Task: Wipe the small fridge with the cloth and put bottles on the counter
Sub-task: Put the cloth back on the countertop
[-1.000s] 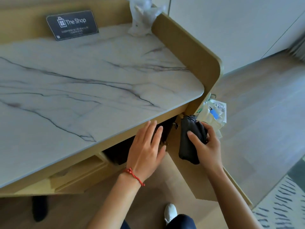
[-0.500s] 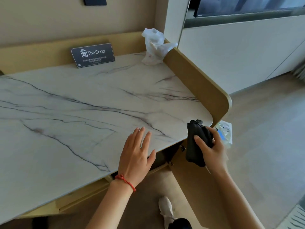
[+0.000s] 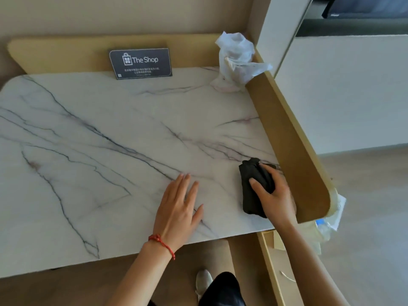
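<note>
My right hand [image 3: 272,196] grips a folded black cloth [image 3: 251,186] and holds it down on the white marble counter [image 3: 110,140] near its right front corner, beside the tan side panel. My left hand [image 3: 178,208] lies flat on the counter with fingers spread and nothing in it; a red string bracelet circles its wrist. No fridge and no bottles show in this view.
A crumpled white cloth [image 3: 236,60] sits in the back right corner. A dark sign reading "The Shop" [image 3: 141,62] leans on the tan back rail. The tan side panel [image 3: 293,140] walls the right edge. An open cabinet door [image 3: 276,268] and a plastic bag [image 3: 331,219] lie below right.
Both hands rose from the open cabinet below the counter onto the counter top. The right hand carried the black cloth up and set it on the marble; my view lifted too.
</note>
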{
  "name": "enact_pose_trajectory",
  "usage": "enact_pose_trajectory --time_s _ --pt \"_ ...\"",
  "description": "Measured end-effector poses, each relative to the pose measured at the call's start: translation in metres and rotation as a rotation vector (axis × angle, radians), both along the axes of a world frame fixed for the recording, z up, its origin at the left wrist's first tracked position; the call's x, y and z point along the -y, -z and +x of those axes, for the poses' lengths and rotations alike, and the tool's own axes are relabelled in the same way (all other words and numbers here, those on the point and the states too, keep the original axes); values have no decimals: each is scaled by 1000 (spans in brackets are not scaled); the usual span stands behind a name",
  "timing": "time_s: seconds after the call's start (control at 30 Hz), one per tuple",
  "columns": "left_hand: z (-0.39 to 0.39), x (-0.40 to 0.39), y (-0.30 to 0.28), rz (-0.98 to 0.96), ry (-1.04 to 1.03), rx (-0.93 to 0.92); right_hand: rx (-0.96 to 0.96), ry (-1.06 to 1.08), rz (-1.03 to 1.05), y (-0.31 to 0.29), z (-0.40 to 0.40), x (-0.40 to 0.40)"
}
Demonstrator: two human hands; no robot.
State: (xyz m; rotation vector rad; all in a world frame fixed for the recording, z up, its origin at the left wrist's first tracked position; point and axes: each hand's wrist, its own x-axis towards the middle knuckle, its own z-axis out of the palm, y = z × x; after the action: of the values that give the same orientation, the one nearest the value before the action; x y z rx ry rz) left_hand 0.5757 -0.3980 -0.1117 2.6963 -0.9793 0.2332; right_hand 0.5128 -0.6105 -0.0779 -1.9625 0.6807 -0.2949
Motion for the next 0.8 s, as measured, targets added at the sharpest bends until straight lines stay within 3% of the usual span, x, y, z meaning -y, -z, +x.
enact_pose_trajectory --time_s 0.2,0.5,0.8 --pt "6 11 1 50 -41 -12 -68 -82 -95 6 11 9" --pt "-3 15 2 38 -51 -48 -307 -120 -517 11 11 9" --pt "-10 -3 -10 29 -86 -54 -255 -78 -687 3 7 1"
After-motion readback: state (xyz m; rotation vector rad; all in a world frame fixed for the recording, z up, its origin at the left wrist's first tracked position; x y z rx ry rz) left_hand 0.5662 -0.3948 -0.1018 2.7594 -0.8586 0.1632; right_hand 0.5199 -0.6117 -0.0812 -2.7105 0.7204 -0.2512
